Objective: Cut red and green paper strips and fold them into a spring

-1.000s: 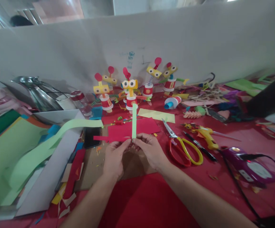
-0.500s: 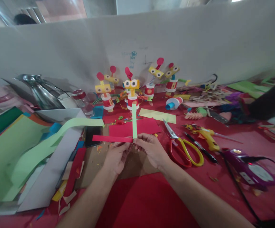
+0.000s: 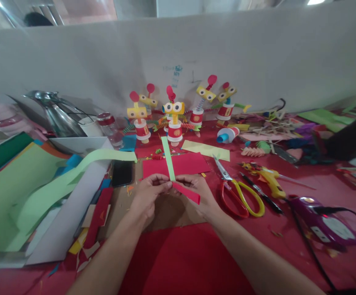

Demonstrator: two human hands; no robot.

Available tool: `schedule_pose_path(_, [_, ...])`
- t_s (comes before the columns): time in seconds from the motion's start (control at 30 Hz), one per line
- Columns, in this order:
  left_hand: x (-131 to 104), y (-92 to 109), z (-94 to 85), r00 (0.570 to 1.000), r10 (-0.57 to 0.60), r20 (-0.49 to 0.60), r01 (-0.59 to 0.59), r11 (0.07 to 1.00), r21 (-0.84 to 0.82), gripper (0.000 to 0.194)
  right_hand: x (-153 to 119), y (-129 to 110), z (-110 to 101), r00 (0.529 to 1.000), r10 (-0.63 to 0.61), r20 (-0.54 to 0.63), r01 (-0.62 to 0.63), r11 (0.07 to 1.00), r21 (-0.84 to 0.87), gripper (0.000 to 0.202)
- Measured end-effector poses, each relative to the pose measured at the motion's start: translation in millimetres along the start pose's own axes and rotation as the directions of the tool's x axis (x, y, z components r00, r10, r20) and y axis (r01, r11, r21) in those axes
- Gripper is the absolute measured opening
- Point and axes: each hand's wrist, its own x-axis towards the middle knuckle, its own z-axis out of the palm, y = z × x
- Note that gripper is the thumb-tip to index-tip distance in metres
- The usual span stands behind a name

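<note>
Between my hands a green paper strip (image 3: 168,157) points away from me, and a red paper strip (image 3: 187,193) slants right and toward me across my right hand. The two strips meet at my fingertips. My left hand (image 3: 151,192) pinches them where they join, thumb on top. My right hand (image 3: 196,190) is closed at the same joint, its fingertips partly hidden behind the red strip. Beneath lies a brown cardboard sheet (image 3: 165,213), and just beyond my hands a red paper sheet (image 3: 190,163).
Several paper-cup figures (image 3: 175,131) stand at the back. Right of my hands lie scissors (image 3: 227,180), a pen (image 3: 262,194), a yellow glue gun (image 3: 271,184) and a purple device (image 3: 325,223). At left are a box of coloured paper (image 3: 73,209) and a phone (image 3: 122,173).
The red strip has swung from pointing left to lying across my right hand. The green strip now leans left at its far end. The view has shifted slightly.
</note>
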Motion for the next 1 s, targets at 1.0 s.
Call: schedule_pose_path(1.0, [-2.1, -4.7, 0.7, 0.991, 0.135, 0.007, -0.135, 0.991, -0.018, 0.018, -1.9, 5.5, 5.3, 0.996, -0.042, -0.072, 0.035, 0.996, -0.087, 0.008])
